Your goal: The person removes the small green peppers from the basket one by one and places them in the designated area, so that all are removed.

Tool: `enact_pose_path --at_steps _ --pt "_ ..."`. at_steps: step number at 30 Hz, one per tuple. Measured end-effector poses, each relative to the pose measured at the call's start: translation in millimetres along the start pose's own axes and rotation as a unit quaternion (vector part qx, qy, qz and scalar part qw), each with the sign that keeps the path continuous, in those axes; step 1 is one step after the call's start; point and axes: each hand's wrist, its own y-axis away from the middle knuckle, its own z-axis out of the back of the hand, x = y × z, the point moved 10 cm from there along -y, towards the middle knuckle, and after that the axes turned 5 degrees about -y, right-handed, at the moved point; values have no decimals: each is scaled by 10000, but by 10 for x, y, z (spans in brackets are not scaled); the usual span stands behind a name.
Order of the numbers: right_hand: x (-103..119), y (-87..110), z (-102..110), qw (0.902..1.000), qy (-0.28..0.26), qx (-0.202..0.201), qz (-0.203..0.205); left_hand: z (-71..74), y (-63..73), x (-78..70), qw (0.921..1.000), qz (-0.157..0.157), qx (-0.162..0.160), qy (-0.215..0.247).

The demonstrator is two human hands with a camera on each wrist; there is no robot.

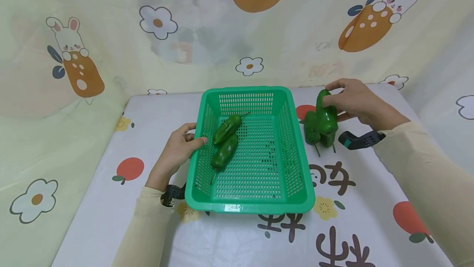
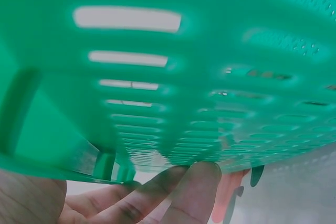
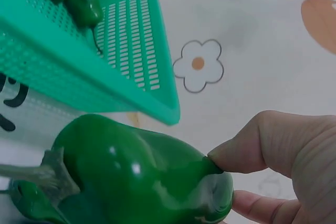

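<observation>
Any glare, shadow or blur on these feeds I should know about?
Head view: fairly crisp, with a soft shadow on the tablecloth beside the left sleeve; right wrist view: small bright highlights on the held pepper; left wrist view: the basket looms very close, its nearest slots soft-edged.

It is a screened-off table space: pale sheeting [image 1: 207, 69] printed with rabbits [image 1: 70, 42] and flowers [image 1: 158, 23] closes the back and both sides around a fruit-patterned tablecloth [image 1: 101, 213]. Which kind of room holds it cannot be told.
</observation>
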Motion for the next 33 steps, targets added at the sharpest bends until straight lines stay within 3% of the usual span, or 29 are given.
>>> enact_pose_path --at_steps 33 --pt "-758 -203 260 9978 45 -339 -574 -1 -2 5 10000 -61 -14 26"
